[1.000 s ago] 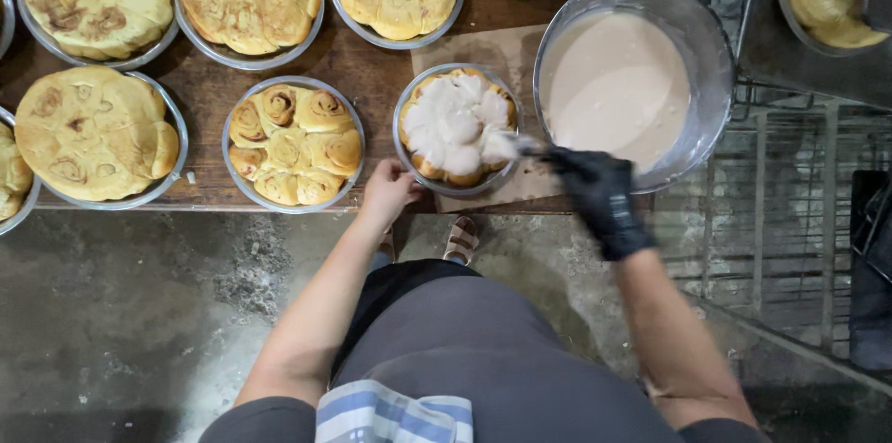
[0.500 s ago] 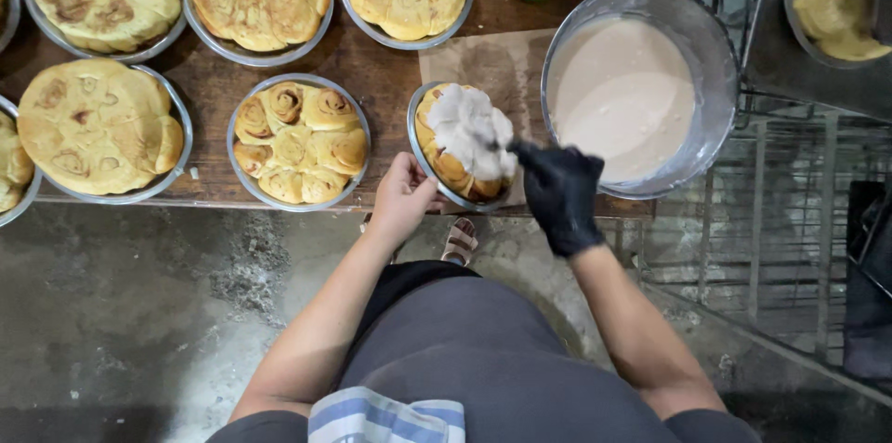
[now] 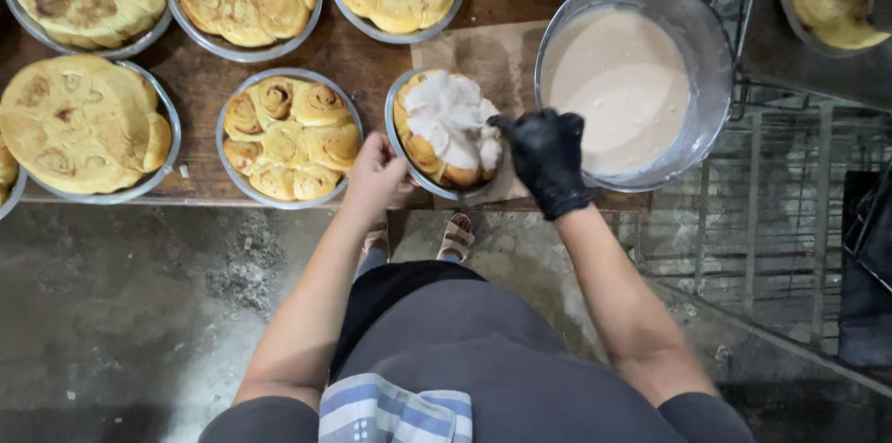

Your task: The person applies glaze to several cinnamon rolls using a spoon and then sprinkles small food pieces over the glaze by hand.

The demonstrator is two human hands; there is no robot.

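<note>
Icing the rolls, one tin at a time

Left hand (image 3: 376, 174) grips the tin (image 3: 401, 150) at the table edge; gloved right hand (image 3: 546, 160), closed, spreads icing (image 3: 451, 113), about half covered. Neighbouring rolls (image 3: 283, 132) bare.

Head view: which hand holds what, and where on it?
Bare left hand grips the round metal pan of iced rolls by its near-left rim. Black-gloved right hand is at the pan's right edge; any tool in it is hidden.
</note>
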